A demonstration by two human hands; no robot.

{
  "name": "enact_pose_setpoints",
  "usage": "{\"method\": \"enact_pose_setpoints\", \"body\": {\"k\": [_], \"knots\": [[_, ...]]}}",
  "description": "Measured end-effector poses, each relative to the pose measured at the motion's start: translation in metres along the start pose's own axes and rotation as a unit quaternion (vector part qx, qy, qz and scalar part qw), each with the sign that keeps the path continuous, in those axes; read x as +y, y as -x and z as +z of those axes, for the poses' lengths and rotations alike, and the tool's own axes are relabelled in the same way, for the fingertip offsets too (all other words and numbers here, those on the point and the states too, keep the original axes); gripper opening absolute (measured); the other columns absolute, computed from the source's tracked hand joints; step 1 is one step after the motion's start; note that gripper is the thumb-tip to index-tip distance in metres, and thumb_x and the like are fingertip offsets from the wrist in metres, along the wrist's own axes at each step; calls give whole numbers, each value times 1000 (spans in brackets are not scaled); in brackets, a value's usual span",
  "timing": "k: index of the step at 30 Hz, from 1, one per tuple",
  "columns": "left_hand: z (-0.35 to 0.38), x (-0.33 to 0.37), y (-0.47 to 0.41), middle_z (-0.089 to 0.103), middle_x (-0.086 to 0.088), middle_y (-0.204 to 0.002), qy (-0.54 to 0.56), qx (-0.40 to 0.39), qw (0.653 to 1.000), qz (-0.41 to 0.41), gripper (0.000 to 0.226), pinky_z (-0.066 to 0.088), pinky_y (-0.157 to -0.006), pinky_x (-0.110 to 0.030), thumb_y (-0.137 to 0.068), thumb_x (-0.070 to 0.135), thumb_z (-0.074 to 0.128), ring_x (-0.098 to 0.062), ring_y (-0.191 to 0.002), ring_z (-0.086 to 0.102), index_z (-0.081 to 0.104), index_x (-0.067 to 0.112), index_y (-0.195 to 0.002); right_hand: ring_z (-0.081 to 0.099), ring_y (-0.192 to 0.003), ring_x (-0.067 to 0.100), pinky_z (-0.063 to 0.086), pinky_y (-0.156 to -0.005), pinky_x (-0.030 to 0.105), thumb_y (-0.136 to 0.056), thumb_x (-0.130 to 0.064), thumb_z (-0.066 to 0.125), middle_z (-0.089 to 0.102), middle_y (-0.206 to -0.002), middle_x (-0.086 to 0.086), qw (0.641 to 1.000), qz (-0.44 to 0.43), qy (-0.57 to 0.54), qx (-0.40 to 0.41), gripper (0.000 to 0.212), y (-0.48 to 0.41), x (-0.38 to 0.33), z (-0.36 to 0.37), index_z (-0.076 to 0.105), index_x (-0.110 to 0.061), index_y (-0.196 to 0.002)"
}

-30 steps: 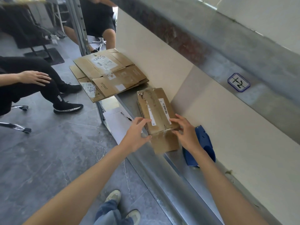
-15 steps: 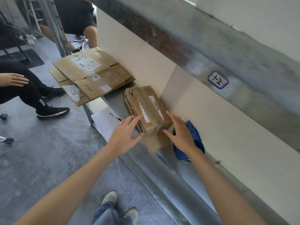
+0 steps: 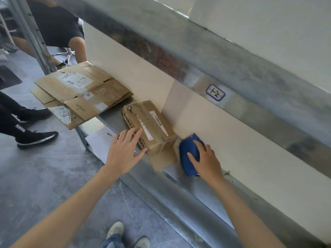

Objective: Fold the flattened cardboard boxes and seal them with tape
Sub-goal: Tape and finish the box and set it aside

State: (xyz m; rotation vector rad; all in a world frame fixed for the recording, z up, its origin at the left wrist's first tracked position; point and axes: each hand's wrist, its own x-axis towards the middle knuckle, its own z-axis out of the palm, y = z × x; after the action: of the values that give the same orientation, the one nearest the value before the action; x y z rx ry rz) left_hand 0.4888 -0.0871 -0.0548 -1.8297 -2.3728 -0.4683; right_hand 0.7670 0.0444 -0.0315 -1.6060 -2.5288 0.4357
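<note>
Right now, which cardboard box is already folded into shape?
The small box touched by the left hand; the other cardboard boxes, farther away, lie flattened in a stack.

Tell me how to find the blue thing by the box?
Look along the long metal shelf below the cream wall. Beside the small cardboard box lies the tape dispenser, with the right hand resting on it. It alone is blue; its neighbours are brown cardboard or grey metal.

A packing warehouse: galvanised steel shelf, stacked flattened cartons, grey floor.
</note>
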Motion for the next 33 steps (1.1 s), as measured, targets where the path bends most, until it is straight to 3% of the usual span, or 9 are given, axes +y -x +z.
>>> {"method": "enact_pose_setpoints", "body": {"k": [6, 10, 13, 16, 19, 22, 27, 31, 33], "knots": [[-2, 0, -4, 54, -9, -137, 3, 1, 1000, 22, 69, 46, -96, -45, -93, 61, 36, -30, -119, 52, 50, 14, -141, 58, -72, 14, 53, -69, 33, -99, -43, 53, 67, -111, 12, 988, 57, -121, -71, 75, 6, 4, 10, 3, -45, -156], [-6, -1, -4, 52, -10, -138, 8, -1, 1000, 24, 68, 46, -96, -47, -92, 59, 40, -30, -121, 52, 51, 13, -141, 63, -102, 31, 53, -78, 36, -98, -33, 57, 53, -139, 17, 975, 96, -179, -94, 85, -2, 6, 12, -5, -47, -154], [-6, -5, -1, 52, -11, -140, 18, -5, 999, 27, 62, 45, -98, -48, -93, 52, 57, -32, -123, 52, 51, 14, -140, 49, -121, 18, 43, -86, 24, -97, -22, 60, 25, -162, -3, 962, 94, -221, -128, 90, -11, 5, 7, -4, -44, -156], [-7, -9, 0, 52, -10, -141, 25, -18, 999, 26, 63, 44, -100, -48, -89, 50, 63, -31, -124, 51, 52, 14, -140, 40, -138, 32, 39, -105, 36, -93, -9, 59, 22, -164, 0, 954, 121, -238, -140, 95, -20, 4, 7, -3, -41, -157], [-10, -11, 2, 54, -10, -139, 30, -16, 999, 27, 62, 44, -100, -47, -89, 48, 66, -31, -124, 52, 53, 13, -139, 56, -119, 44, 49, -78, 36, -91, -8, 57, 41, -149, 23, 954, 156, -215, -136, 96, -21, -2, 7, -2, -53, -153], [-14, -11, 1, 55, -9, -137, 43, -12, 998, 35, 60, 44, -99, -47, -88, 45, 68, -30, -123, 53, 54, 13, -138, 58, -70, 22, 40, -53, 27, -89, -17, 57, 61, -124, 20, 970, 153, -157, -107, 92, -14, -10, 3, 2, -59, -150], [-24, -8, -8, 59, -3, -133, 88, -2, 994, 58, 52, 44, -98, -44, -87, 38, 71, -28, -121, 55, 59, 18, -133, 65, -102, 26, 49, -79, 33, -95, -45, 57, 62, -129, -11, 998, 54, -41, -3, 74, 3, -14, -3, 10, -54, -152], [-35, -1, -19, 62, 0, -129, 130, 5, 989, 67, 47, 42, -100, -42, -88, 35, 71, -25, -120, 57, 61, 21, -132, 58, -64, 13, 35, -53, 24, -95, -50, 56, 62, -78, -9, 1000, 16, 20, 16, 68, 11, -11, -14, 17, -54, -150], [-39, 3, -24, 61, 2, -132, 138, -5, 988, 71, 47, 39, -103, -40, -91, 36, 68, -23, -124, 55, 60, 23, -135, 48, -56, 6, 32, -50, 19, -94, -51, 55, 62, -77, -9, 999, 1, 26, 19, 69, 16, -7, -27, 12, -59, -147]]}}
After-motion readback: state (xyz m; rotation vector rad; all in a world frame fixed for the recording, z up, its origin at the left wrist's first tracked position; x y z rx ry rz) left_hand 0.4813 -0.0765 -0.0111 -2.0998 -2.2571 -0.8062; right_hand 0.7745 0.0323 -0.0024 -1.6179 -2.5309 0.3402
